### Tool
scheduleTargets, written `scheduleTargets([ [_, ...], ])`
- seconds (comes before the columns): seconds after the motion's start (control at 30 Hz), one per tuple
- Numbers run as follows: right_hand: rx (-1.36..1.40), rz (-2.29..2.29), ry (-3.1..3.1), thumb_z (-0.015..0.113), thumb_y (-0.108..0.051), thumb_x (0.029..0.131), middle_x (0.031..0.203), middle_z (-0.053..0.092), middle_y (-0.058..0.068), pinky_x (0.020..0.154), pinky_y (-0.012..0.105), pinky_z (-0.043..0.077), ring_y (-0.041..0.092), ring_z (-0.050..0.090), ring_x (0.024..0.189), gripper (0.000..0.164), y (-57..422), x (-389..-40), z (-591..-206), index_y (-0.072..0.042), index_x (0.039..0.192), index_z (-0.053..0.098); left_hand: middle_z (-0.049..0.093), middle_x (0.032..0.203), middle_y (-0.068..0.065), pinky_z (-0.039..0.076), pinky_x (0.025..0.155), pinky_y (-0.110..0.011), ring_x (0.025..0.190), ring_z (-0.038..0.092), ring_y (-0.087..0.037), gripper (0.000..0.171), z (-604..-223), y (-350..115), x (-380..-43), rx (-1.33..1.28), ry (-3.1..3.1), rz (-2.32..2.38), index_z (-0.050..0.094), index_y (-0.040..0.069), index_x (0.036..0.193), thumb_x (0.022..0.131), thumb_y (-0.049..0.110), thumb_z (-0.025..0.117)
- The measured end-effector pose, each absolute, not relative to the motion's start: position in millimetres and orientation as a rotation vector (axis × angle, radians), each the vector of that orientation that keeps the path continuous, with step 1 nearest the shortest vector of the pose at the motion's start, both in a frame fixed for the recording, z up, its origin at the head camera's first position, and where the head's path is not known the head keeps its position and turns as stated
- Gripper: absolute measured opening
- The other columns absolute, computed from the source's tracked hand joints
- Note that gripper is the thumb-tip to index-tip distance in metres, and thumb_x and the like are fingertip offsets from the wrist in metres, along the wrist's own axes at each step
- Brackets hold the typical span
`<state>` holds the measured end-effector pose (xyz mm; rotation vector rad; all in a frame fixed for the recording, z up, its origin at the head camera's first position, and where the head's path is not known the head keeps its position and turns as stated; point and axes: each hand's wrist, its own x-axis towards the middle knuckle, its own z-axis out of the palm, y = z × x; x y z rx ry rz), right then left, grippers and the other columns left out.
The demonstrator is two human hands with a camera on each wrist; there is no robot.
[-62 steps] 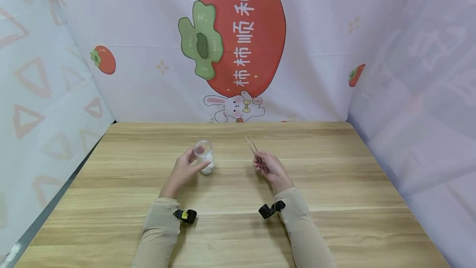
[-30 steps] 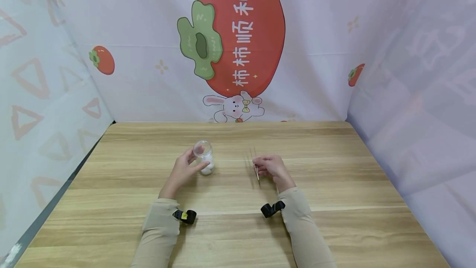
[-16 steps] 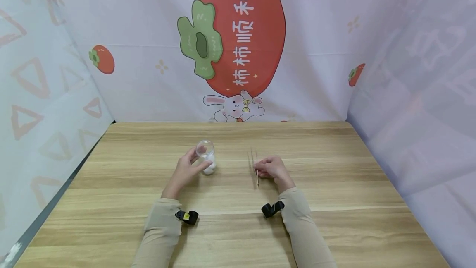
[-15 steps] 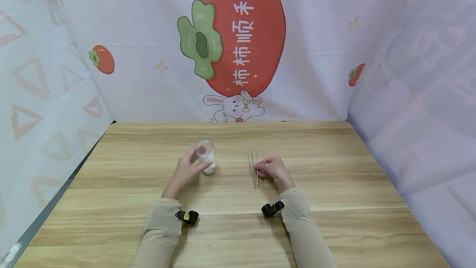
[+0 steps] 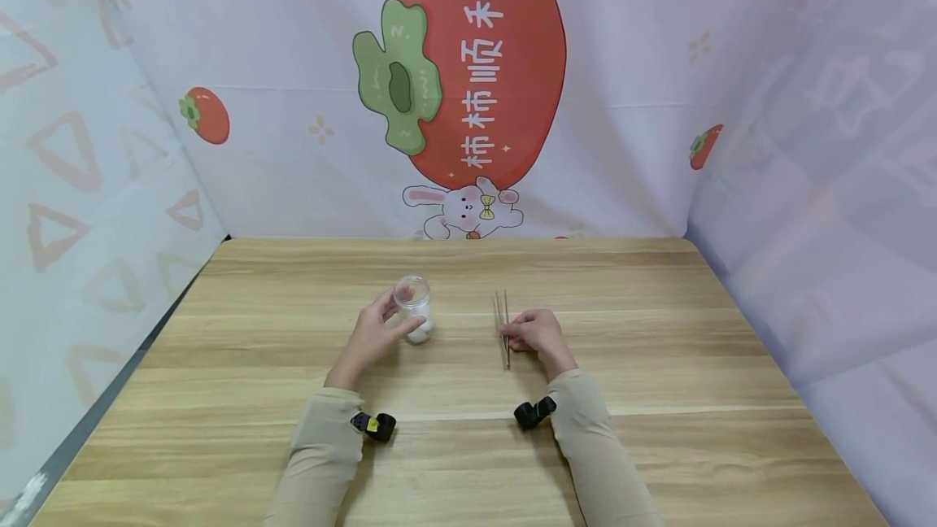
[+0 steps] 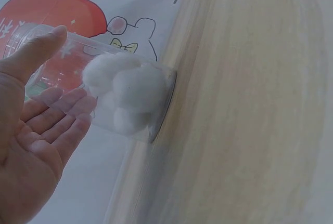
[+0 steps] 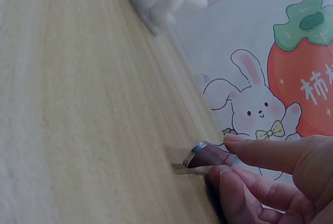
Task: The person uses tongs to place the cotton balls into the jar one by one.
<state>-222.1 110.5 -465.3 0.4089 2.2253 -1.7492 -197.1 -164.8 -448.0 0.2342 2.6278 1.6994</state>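
Observation:
My left hand [image 5: 373, 340] holds a clear, open-topped jar [image 5: 412, 293], the thumb on one side and the fingers on the other. Inside the jar's lower half sit several white cotton balls [image 6: 127, 86]. The jar stands upright, its base right at the table. To its right, my right hand [image 5: 537, 332] pinches metal tweezers [image 5: 507, 340] near their middle. The prongs point away from me and stand apart; the joined end points towards me. In the right wrist view the tweezers' rounded metal end [image 7: 200, 154] shows close over the table, between thumb and fingers.
The wooden table [image 5: 454, 462] reaches back to a white cloth backdrop [image 5: 293, 177] printed with a big persimmon and a rabbit. Cloth walls also hang at the left and right sides. A black camera strap sits on each wrist.
My right hand has lowered the tweezers from a leftward slant to a straight, low position with the joined end towards me. My left hand has shifted the jar slightly to the right.

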Motion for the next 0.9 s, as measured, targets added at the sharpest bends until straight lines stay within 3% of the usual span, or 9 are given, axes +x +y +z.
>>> scheduleTargets([
  [0.43,0.434,-1.651,2.331,0.078,-0.005,0.077,0.043,0.055,-0.005,0.04,0.012,0.049,0.001,0.053,0.039,0.015,108.5,-220.5,-464.5,0.001,0.066,0.069,0.051,0.142,-0.025,0.04,0.117,-0.044,0.134,0.049,-0.037,0.07,-452.4,-166.4,-199.7,0.265,2.653,1.707,0.04,-0.002,0.142,0.084,0.019,0.074],
  [0.9,0.459,-1.632,2.35,0.077,-0.004,0.077,0.041,0.054,-0.004,0.037,0.013,0.049,0.001,0.052,0.035,0.015,108.9,-220.7,-463.6,0.004,0.066,0.07,0.051,0.141,-0.025,0.04,0.117,-0.043,0.134,0.05,-0.037,0.07,-449.6,-163.9,-198.2,0.258,2.65,1.707,0.041,-0.002,0.141,0.084,0.018,0.075],
])
